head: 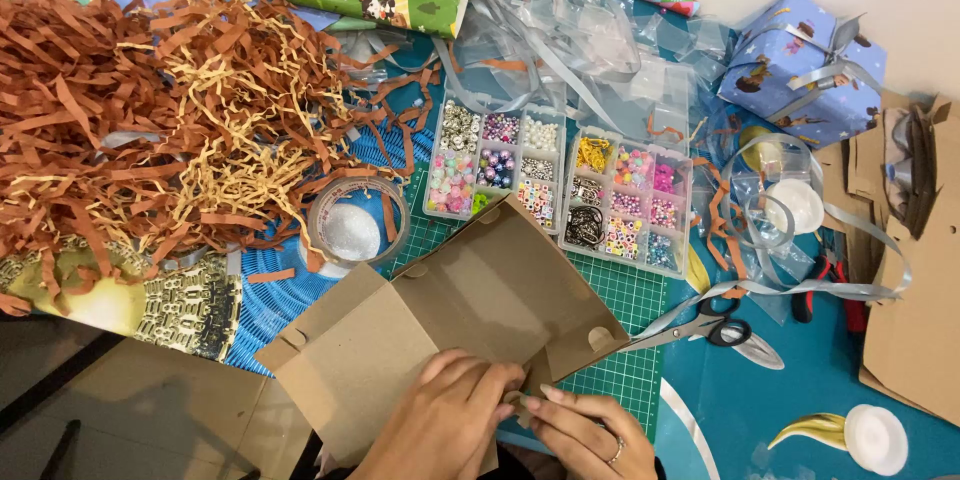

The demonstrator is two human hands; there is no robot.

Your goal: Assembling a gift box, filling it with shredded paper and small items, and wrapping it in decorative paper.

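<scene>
Left hand (440,420) and right hand (585,437) meet at the near edge of a flat-folded brown cardboard box (450,330), fingers pinching a flap or small tab there; grip closed on the card, both hands; the box lies on the green cutting mat (620,290) at table front. Step judged: folding the blank into shape; next move calls for a firm crease and tab alignment. Count: two bead organiser trays (495,165), one pair of scissors (705,330), one tape roll (355,225), one wrapped blue parcel (800,65).

Brown paper shreds (150,110); two bead boxes (560,180); tape roll (357,222); scissors (700,328); wrapped blue gift (800,70).
</scene>
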